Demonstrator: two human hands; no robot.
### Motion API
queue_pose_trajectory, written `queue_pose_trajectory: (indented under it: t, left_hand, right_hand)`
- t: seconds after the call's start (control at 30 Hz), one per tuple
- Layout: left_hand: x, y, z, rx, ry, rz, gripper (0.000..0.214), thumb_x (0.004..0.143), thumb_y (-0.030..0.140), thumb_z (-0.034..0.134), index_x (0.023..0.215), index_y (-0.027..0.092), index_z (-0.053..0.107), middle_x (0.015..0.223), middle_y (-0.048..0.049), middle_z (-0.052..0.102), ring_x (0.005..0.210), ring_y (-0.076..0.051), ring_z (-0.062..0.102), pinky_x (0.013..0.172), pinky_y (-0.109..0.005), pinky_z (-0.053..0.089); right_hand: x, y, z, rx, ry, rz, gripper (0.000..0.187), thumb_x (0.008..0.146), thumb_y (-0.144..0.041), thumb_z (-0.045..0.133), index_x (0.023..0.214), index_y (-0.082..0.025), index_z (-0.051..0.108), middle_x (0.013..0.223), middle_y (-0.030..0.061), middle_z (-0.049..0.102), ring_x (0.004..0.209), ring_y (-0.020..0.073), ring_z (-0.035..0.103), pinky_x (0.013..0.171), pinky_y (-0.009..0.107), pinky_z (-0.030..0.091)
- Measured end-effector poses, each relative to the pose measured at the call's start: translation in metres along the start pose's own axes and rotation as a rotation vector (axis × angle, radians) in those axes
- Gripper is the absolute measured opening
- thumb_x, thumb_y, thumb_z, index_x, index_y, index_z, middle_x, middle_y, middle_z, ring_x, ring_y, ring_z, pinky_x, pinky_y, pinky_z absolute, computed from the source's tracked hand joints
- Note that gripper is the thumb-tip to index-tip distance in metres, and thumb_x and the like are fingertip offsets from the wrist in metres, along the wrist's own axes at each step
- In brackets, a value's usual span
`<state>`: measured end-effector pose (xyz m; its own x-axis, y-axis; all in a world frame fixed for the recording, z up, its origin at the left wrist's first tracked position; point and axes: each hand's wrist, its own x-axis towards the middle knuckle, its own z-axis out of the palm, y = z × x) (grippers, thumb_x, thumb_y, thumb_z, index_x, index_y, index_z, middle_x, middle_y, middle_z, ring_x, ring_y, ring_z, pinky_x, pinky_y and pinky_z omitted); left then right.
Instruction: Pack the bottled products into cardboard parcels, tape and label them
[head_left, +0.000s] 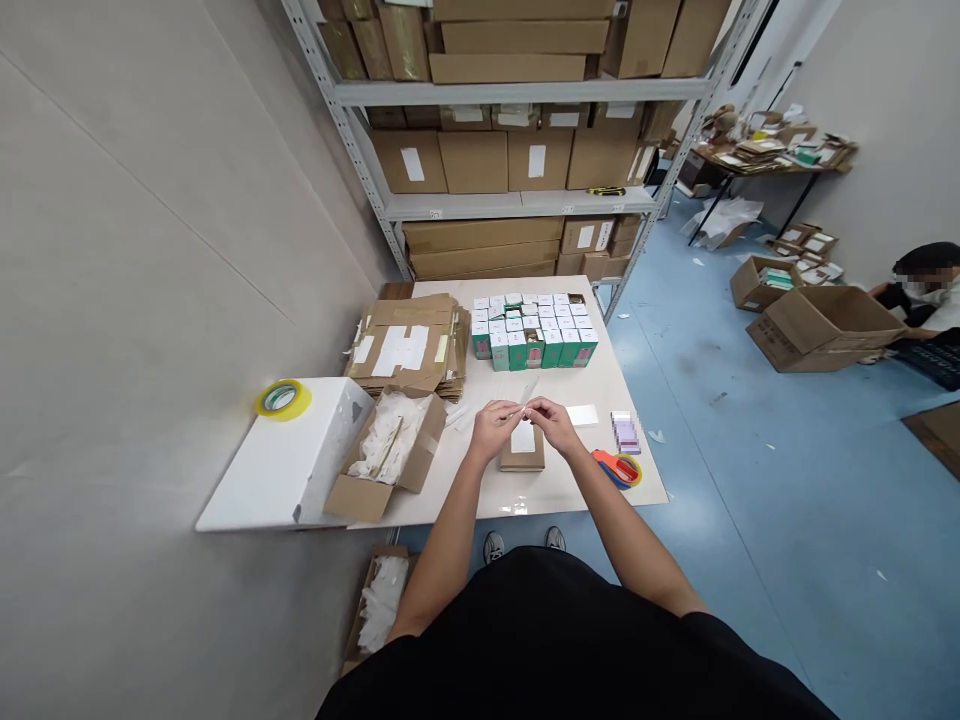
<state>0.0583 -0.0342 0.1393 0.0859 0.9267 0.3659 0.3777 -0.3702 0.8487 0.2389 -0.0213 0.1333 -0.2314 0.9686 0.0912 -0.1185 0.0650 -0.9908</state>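
My left hand (495,428) and my right hand (551,422) meet at the fingertips, both closed in a pinch. Between them is a thin, pale, see-through strip (531,388) that sticks up toward the far side; its exact kind is hard to make out. Just below the fingers lies a small brown cardboard box (523,461) with a white label (523,437) on its top. A white slip of paper (583,415) rests to the right of my right hand. Beyond my hands, several small green-and-white cartons (551,350) stand in rows.
Flattened cardboard (405,345) is stacked at the left, behind an open box of white wrapping (390,440). Orange-handled scissors (616,466) lie by a tape roll (636,472) at right. Yellow tape (283,400) sits on a white block (285,470). Shelving (517,205) stands behind; another person (926,300) is far right.
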Motion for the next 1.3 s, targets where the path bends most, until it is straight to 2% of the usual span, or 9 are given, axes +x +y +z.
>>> queue_pose_trajectory:
  t: [0.23, 0.43, 0.63, 0.87, 1.0, 1.17, 1.3]
  left_hand:
    - [0.003, 0.006, 0.015, 0.065, 0.053, 0.031, 0.016, 0.097, 0.034, 0.071, 0.101, 0.029, 0.085, 0.1, -0.0059, 0.081, 0.1, -0.023, 0.073, 0.09, -0.042, 0.061]
    - [0.005, 0.009, 0.022, 0.075, 0.075, -0.002, 0.017, 0.097, 0.037, 0.071, 0.102, 0.03, 0.085, 0.101, -0.0058, 0.08, 0.102, -0.023, 0.072, 0.086, -0.039, 0.063]
    - [0.006, 0.01, 0.024, 0.065, 0.061, -0.022, 0.016, 0.096, 0.038, 0.072, 0.101, 0.031, 0.085, 0.103, -0.0063, 0.079, 0.105, -0.024, 0.071, 0.086, -0.041, 0.063]
    - [0.008, 0.008, 0.022, 0.033, 0.061, -0.061, 0.019, 0.095, 0.041, 0.071, 0.094, 0.027, 0.084, 0.101, -0.0083, 0.078, 0.102, -0.024, 0.072, 0.081, -0.038, 0.063]
    - [0.008, 0.01, 0.022, 0.042, 0.055, -0.031, 0.02, 0.097, 0.037, 0.067, 0.095, 0.026, 0.083, 0.103, -0.0082, 0.078, 0.103, -0.023, 0.072, 0.085, -0.039, 0.063]
    - [0.006, 0.013, 0.026, 0.093, 0.137, -0.006, 0.017, 0.094, 0.033, 0.07, 0.104, 0.027, 0.083, 0.108, -0.0084, 0.079, 0.104, -0.024, 0.072, 0.082, -0.04, 0.063]
    - [0.006, 0.017, 0.026, 0.107, 0.128, 0.006, 0.012, 0.092, 0.031, 0.073, 0.098, 0.029, 0.083, 0.103, -0.0069, 0.08, 0.102, -0.024, 0.072, 0.091, -0.045, 0.062]
  right_hand:
    - [0.002, -0.002, -0.01, 0.03, 0.021, -0.009, 0.029, 0.084, -0.053, 0.08, 0.086, -0.024, 0.075, 0.093, 0.0031, 0.069, 0.085, 0.0196, 0.065, 0.083, 0.036, 0.054]
    - [0.005, -0.003, -0.016, 0.035, 0.02, -0.004, 0.029, 0.083, -0.053, 0.079, 0.085, -0.024, 0.073, 0.09, 0.0025, 0.069, 0.083, 0.0193, 0.065, 0.081, 0.036, 0.054]
    - [0.008, -0.003, -0.018, -0.006, 0.014, 0.005, 0.031, 0.084, -0.055, 0.075, 0.086, -0.024, 0.071, 0.084, 0.0013, 0.068, 0.077, 0.0184, 0.063, 0.077, 0.035, 0.053]
    - [0.003, -0.008, -0.015, -0.305, 0.042, -0.127, 0.031, 0.094, -0.054, 0.065, 0.084, -0.025, 0.069, 0.09, 0.004, 0.067, 0.079, 0.0192, 0.059, 0.071, 0.033, 0.048]
    - [0.003, -0.01, -0.013, -0.32, 0.053, -0.123, 0.032, 0.095, -0.055, 0.063, 0.084, -0.025, 0.068, 0.089, 0.004, 0.066, 0.076, 0.0197, 0.057, 0.071, 0.034, 0.046]
    - [0.003, -0.011, -0.011, -0.29, 0.086, -0.078, 0.033, 0.094, -0.056, 0.064, 0.085, -0.025, 0.067, 0.087, 0.0031, 0.066, 0.075, 0.0193, 0.058, 0.072, 0.034, 0.047]
    - [0.002, -0.012, -0.011, -0.261, 0.079, -0.082, 0.033, 0.094, -0.057, 0.064, 0.086, -0.025, 0.067, 0.089, 0.0033, 0.066, 0.077, 0.0193, 0.058, 0.072, 0.034, 0.048]
